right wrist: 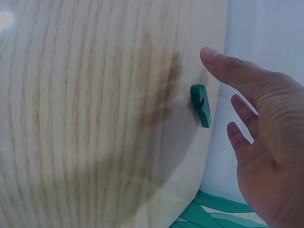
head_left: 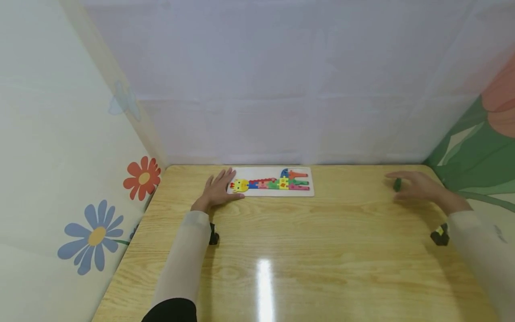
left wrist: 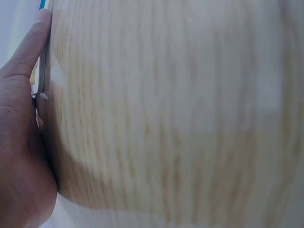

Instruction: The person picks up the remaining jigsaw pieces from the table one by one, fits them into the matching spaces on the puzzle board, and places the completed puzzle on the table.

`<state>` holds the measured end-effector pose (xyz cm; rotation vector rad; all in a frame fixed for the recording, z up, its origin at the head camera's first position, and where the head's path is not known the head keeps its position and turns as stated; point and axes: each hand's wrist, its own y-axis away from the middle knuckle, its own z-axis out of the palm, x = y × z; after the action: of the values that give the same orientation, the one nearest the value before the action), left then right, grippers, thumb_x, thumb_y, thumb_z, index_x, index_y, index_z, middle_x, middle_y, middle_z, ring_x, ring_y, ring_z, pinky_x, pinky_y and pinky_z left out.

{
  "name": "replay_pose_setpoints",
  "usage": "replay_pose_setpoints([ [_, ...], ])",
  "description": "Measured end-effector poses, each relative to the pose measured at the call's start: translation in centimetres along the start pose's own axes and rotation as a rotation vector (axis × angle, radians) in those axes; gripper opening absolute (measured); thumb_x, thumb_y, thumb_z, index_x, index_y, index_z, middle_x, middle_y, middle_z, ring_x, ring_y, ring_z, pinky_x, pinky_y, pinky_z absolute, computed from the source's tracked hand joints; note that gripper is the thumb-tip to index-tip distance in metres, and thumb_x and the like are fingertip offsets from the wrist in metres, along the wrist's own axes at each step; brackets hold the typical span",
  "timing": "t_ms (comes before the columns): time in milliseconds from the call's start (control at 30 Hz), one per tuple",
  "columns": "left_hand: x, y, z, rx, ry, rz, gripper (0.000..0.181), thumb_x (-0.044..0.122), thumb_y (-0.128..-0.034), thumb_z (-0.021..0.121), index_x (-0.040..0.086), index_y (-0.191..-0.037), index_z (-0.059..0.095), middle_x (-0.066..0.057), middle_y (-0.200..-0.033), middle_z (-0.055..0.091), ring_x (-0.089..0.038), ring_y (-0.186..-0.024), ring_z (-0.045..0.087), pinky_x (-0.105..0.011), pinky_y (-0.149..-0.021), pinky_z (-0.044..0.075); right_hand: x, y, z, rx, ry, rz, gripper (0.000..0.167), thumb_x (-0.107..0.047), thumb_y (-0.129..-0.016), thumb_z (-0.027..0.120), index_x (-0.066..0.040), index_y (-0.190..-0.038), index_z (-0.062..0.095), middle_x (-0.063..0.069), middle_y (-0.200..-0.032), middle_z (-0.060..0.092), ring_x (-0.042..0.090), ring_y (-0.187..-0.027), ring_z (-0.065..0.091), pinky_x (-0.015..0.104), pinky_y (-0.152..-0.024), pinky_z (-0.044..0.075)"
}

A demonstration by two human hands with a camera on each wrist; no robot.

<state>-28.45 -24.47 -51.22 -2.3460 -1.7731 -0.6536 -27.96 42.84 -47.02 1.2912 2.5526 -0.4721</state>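
Note:
A white puzzle board lies near the table's back edge, bearing a giraffe of coloured pieces with its yellow head at the left. My left hand rests at the board's left end, fingers spread along that side and thumb at the front edge. In the left wrist view, the left thumb lies straight along the board's edge. Far to the right, a small green puzzle piece lies on the table. My right hand hovers around it with thumb and fingers apart, holding nothing.
The wooden table stretches toward me, with a bright light reflection at its front. A white backdrop stands along the back edge. Flower-printed cloth hangs at the left side, and green-leaf cloth at the right.

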Motion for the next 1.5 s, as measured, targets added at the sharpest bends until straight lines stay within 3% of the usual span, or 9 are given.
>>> replay_pose_setpoints([
  [233,-0.2,-0.1,0.3,0.003,0.005,0.006,0.113,0.073,-0.0917,0.066,0.016,-0.172,0.011,-0.006,-0.179,0.001,-0.032,-0.165,-0.002,-0.061,-0.127,-0.012,0.9,0.6,0.3,0.047,-0.006,0.002,0.072,-0.009,-0.069,0.097,0.011,-0.131,0.065,0.033,-0.131,0.067,0.033,-0.084,0.075,0.033,-0.080,0.057],
  [467,0.0,-0.1,0.1,0.006,0.001,0.007,0.111,0.070,-0.0926,0.067,0.017,-0.172,0.011,-0.003,-0.179,0.001,-0.030,-0.165,-0.002,-0.060,-0.128,-0.011,1.1,0.9,0.4,0.017,-0.097,0.094,0.073,-0.010,-0.075,0.096,0.012,-0.136,0.062,0.035,-0.136,0.063,0.059,-0.112,0.065,0.053,-0.086,0.058],
  [600,0.0,-0.2,0.2,0.003,-0.008,0.005,0.111,0.069,-0.0930,0.067,0.017,-0.172,0.010,-0.003,-0.179,0.000,-0.030,-0.165,-0.003,-0.060,-0.128,-0.012,1.1,1.1,0.5,-0.016,-0.159,0.173,0.072,-0.010,-0.080,0.093,0.011,-0.140,0.059,0.036,-0.140,0.060,0.066,-0.118,0.058,0.053,-0.089,0.058],
  [933,0.2,-0.1,0.2,0.006,-0.004,0.004,0.110,0.068,-0.0938,0.067,0.018,-0.172,0.009,-0.003,-0.179,0.000,-0.029,-0.165,-0.003,-0.059,-0.128,-0.012,1.2,1.0,1.0,0.026,-0.122,0.141,0.063,-0.004,-0.080,0.091,0.012,-0.134,0.063,0.036,-0.130,0.066,0.062,-0.113,0.064,0.035,-0.090,0.058],
  [1033,0.2,-0.1,0.2,0.007,-0.005,0.006,0.109,0.068,-0.0940,0.067,0.018,-0.172,0.009,-0.002,-0.179,0.000,-0.029,-0.165,-0.003,-0.059,-0.128,-0.012,1.1,0.9,1.0,0.029,-0.108,0.138,0.061,-0.002,-0.079,0.091,0.013,-0.132,0.065,0.036,-0.128,0.067,0.061,-0.114,0.064,0.013,-0.086,0.047],
  [1167,0.0,-0.1,0.2,0.008,-0.012,0.007,0.109,0.068,-0.0942,0.067,0.019,-0.172,0.009,-0.002,-0.179,0.000,-0.028,-0.165,-0.003,-0.059,-0.128,-0.012,0.9,0.7,1.1,0.029,-0.110,0.167,0.060,-0.002,-0.079,0.091,0.012,-0.132,0.066,0.037,-0.129,0.066,0.062,-0.117,0.062,0.003,-0.083,0.036],
  [1267,0.0,0.0,0.2,0.008,-0.011,0.007,0.109,0.068,-0.0940,0.067,0.019,-0.172,0.009,-0.002,-0.179,0.000,-0.028,-0.165,-0.003,-0.059,-0.128,-0.012,0.8,0.5,1.2,0.042,-0.096,0.176,0.058,-0.001,-0.079,0.091,0.011,-0.130,0.067,0.037,-0.128,0.067,0.061,-0.119,0.061,0.014,-0.088,0.048],
  [1400,0.1,0.1,0.2,0.009,0.000,0.007,0.109,0.068,-0.0939,0.067,0.019,-0.172,0.010,-0.002,-0.179,0.001,-0.029,-0.165,-0.002,-0.059,-0.128,-0.012,0.7,0.4,1.5,0.075,-0.051,0.149,0.052,0.001,-0.078,0.090,0.010,-0.125,0.070,0.034,-0.122,0.070,0.059,-0.115,0.063,0.050,-0.093,0.057],
  [1500,0.1,0.1,0.1,0.014,0.005,0.008,0.109,0.067,-0.0938,0.068,0.018,-0.172,0.010,-0.002,-0.179,0.001,-0.029,-0.165,-0.002,-0.059,-0.128,-0.012,0.8,0.3,1.8,0.105,-0.031,0.120,0.046,0.002,-0.078,0.090,0.009,-0.120,0.073,0.032,-0.116,0.073,0.054,-0.107,0.069,0.042,-0.088,0.060],
])
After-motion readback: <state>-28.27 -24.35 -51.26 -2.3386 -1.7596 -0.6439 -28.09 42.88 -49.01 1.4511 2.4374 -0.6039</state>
